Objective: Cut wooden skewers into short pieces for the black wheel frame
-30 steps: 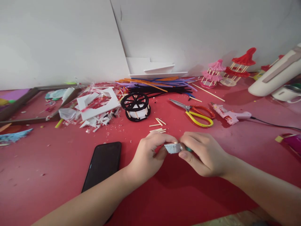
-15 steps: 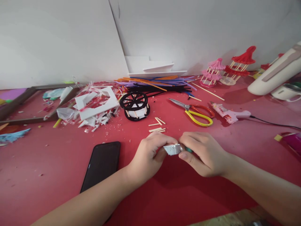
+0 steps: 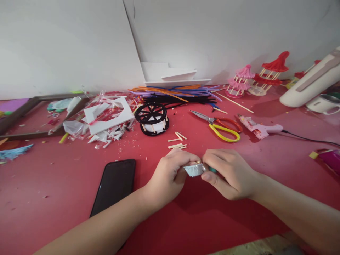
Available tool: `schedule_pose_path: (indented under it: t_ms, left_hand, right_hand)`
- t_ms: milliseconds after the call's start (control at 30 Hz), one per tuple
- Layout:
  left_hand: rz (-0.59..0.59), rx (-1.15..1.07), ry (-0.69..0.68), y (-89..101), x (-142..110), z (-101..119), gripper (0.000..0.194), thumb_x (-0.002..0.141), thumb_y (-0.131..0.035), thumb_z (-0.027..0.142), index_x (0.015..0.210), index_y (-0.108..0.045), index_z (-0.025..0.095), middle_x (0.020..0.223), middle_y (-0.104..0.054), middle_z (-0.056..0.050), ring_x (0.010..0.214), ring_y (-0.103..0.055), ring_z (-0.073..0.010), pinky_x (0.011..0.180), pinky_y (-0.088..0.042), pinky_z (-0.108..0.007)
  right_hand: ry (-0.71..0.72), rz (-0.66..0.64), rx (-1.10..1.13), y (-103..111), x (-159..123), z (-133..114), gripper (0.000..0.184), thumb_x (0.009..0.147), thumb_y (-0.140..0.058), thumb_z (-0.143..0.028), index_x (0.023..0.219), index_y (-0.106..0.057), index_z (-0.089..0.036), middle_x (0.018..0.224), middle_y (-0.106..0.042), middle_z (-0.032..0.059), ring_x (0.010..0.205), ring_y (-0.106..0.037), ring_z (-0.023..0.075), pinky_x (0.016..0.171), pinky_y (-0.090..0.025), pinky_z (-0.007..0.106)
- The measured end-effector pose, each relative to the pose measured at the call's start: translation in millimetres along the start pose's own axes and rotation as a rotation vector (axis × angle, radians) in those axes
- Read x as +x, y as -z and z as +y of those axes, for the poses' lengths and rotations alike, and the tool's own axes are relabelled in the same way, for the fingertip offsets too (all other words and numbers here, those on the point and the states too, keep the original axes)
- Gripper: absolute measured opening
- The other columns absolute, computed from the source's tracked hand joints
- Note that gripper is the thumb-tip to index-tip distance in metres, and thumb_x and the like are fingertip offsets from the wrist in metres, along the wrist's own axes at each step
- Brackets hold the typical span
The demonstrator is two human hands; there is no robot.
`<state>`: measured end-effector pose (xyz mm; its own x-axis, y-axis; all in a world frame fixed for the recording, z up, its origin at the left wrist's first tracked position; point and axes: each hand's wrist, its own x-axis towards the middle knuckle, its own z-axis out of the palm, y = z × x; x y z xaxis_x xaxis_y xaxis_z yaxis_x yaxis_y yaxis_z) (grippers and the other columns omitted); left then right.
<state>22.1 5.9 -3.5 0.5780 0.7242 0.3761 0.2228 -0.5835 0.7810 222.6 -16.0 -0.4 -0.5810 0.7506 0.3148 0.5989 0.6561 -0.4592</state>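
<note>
My right hand (image 3: 230, 171) is closed around a utility knife whose wide silvery blade (image 3: 193, 170) points left; a bit of its teal handle (image 3: 212, 169) shows under the fingers. Fingers curled, my left hand (image 3: 170, 173) pinches a thin wooden stick, of which only a pale tip (image 3: 198, 162) peeks out above the blade. The blade lies against or very near the left fingers; the exact contact is hidden. Just beyond the hands are several short wooden stick pieces (image 3: 177, 146). Farther back stands a small round frame (image 3: 151, 120) of black fuzzy rings joined by wooden posts.
Yellow-and-red scissors (image 3: 224, 132) and a pink glue gun (image 3: 261, 129) lie to the right. A black phone (image 3: 114, 186) is left of my hands. Behind are pipe cleaners (image 3: 175, 94), white foam scraps (image 3: 108, 120), pink (image 3: 240, 81) and red (image 3: 273, 67) pavilion models, and a mug (image 3: 324, 104).
The knife blade has tilted and shifted slightly left and down, and the pale stick tip shows more clearly. Both hands stay almost in place.
</note>
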Motion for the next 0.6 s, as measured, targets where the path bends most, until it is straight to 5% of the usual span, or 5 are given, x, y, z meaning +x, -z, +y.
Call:
schedule_pose_path:
  t_ms: [600]
  left_hand:
    - [-0.020,-0.012,-0.004,-1.2,-1.0,-1.3,0.031,0.078,-0.041,-0.006,0.085,-0.060,0.017,0.081,-0.068,-0.001,0.074,-0.058,-0.0121,0.079,-0.043,-0.028]
  right_hand:
    - [0.011,-0.006,0.008,-0.3,0.2,0.5,0.024,0.094,-0.041,-0.036,0.075,-0.038,-0.020,0.067,-0.043,-0.0020,0.058,-0.035,0.0117,0.055,-0.025,0.027]
